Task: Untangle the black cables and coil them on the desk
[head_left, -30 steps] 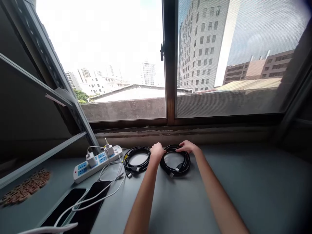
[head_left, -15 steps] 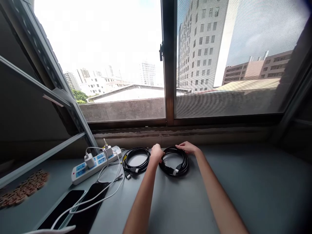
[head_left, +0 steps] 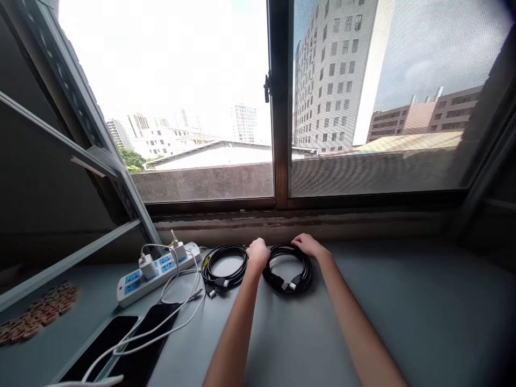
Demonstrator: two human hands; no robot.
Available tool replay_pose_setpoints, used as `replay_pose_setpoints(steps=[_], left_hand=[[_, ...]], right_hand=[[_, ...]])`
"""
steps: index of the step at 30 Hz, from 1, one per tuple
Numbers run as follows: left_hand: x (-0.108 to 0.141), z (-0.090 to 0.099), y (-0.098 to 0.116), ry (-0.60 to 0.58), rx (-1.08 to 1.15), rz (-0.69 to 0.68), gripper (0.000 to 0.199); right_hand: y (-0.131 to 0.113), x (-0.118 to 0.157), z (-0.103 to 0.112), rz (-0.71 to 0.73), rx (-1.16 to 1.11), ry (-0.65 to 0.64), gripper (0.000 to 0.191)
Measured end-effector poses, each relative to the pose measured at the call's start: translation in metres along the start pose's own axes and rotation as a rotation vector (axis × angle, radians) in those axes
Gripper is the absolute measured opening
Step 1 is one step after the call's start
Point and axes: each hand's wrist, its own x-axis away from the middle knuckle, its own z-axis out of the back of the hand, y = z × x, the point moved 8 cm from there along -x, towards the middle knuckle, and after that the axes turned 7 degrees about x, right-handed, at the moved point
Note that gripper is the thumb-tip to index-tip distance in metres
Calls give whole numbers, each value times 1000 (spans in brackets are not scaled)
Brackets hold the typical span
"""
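Observation:
A coiled black cable [head_left: 308,277] with two plug ends showing at its front lies on the grey table. At the coil's left edge is my left hand [head_left: 258,251], its fingers curled around something hidden from view, beside or on the cable. My right hand [head_left: 305,243] pinches the black cable at the coil's upper right. Just left of my left hand lies a second black cable coil [head_left: 209,275], with a yellow tag and plug ends at its front.
A white power strip [head_left: 135,293] with two chargers and white cords stands at the left. Two dark phones [head_left: 102,344] lie in front of it. Farther left are several small brown pieces [head_left: 44,312]. A window frame [head_left: 282,177] rises behind the grey table [head_left: 403,301].
The plug ends on the right coil have shifted slightly and lie closer together. My right hand has moved a little to the left.

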Motion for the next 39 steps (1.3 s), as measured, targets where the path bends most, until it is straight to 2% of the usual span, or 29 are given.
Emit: replay_pose_setpoints(steps=[13,17,21,24,27,29,35,39], left_hand=[[5,1,-1,48,47,-19,24],[7,10,2,55,98,-60,17],[14,33,4,143,139,-74,24],[18,51,-1,229,131,-46,30],[15,58,-13,268,96,21,33],[10,54,-23,267,73,76,34],[-6,25,-52,265,55,232,40],[-16,15,-64,217,90,234,36]], right_hand=[[-27,10,8,102,74,51,20],[-46,25,32,151,57,137,22],[-73,50,67,249,4,248,23],[-89,71,90,313,-34,318,26],[-100,88,105,355,-66,368,27],[-105,97,110,372,-78,387,28],[-115,116,122,424,-96,419,28],[-116,122,128,433,-115,445,29]])
